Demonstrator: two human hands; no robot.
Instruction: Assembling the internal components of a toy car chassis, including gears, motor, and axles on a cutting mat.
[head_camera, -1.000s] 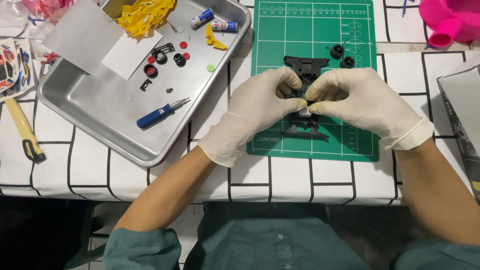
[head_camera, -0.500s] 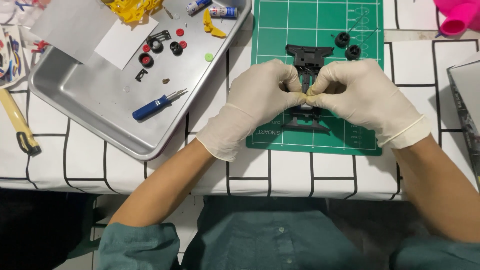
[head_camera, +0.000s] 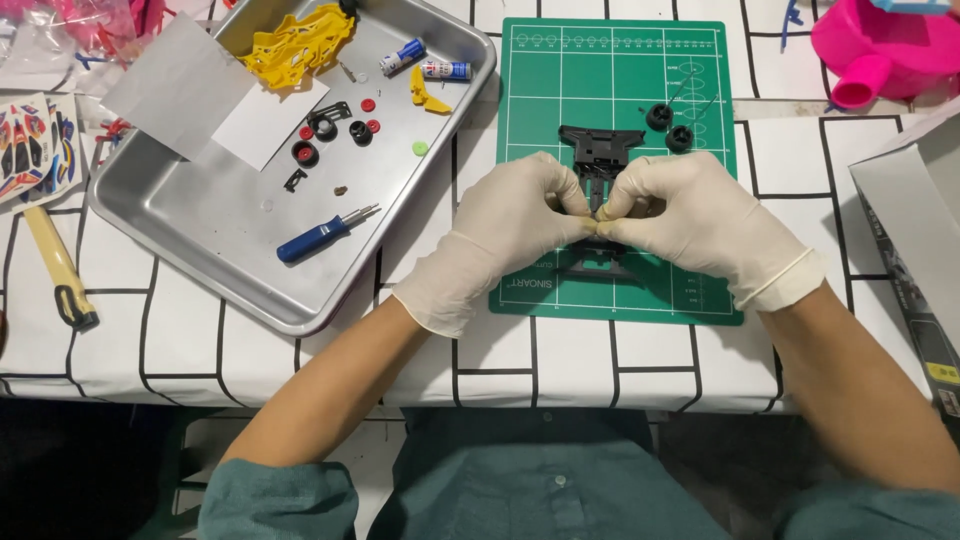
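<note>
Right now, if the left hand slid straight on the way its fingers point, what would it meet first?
The left hand points rightward, fingertips already meeting the right hand over the black chassis; it would press into those fingers at once, though depth is unclear.

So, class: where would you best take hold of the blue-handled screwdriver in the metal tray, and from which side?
Grip the blue handle, coming from above. The screwdriver lies flat, tilted, on bare tray floor; the thin metal tip points toward the mat.
</note>
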